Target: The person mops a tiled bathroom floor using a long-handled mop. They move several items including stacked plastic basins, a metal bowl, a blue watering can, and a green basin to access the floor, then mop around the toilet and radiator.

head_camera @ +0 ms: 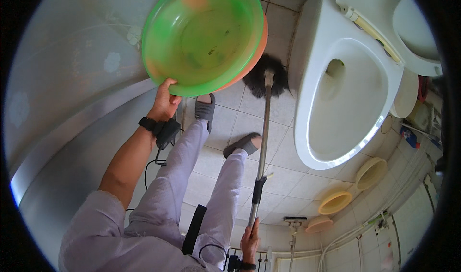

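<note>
My left hand (166, 104) grips the near rim of a green plastic basin (198, 86), with the thumb over the edge. The basin is tilted so its inside faces me, and small dark specks dot its bottom. An orange basin (262, 52) shows behind its right side, mostly hidden. Lower down, my right hand (250, 238) is wrapped around the metal pole (265, 128) of a mop. The dark shaggy mop head (264, 76) rests on the floor between the basins and the toilet.
A white toilet (306, 139) with raised lid (414, 31) stands at right. Several small basins, among them a yellow one (335, 203), sit along the wall. Beyond are a squeegee (295, 220), a blue bottle (410, 137) and pipes. A large pale flower-printed surface (83, 56) fills the left.
</note>
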Demonstrator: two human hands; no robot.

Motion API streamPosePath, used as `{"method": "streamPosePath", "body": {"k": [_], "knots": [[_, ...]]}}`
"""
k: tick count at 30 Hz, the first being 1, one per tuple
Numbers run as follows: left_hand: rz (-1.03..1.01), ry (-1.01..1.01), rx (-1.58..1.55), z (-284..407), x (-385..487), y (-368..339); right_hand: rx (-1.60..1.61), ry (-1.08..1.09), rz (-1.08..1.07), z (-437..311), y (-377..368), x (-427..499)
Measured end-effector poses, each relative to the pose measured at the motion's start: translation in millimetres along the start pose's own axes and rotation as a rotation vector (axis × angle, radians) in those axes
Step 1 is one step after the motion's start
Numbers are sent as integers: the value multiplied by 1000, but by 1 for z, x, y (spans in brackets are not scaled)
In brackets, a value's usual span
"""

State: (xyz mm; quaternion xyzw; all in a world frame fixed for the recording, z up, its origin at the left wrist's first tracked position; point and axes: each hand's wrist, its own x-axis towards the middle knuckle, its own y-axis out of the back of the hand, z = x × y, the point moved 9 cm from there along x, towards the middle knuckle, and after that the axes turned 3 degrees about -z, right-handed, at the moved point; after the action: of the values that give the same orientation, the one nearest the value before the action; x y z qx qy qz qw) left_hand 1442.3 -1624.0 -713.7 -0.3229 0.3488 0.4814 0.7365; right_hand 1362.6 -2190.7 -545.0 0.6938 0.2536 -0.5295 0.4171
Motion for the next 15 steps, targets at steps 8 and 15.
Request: {"method": "streamPosePath", "body": {"k": [8,15], "knots": [[5,-12,-101,16,6,-19,296,311,12,-208,18,154],[-92,-36,-167,23,20,-42,269,377,35,-305,40,218]]}}
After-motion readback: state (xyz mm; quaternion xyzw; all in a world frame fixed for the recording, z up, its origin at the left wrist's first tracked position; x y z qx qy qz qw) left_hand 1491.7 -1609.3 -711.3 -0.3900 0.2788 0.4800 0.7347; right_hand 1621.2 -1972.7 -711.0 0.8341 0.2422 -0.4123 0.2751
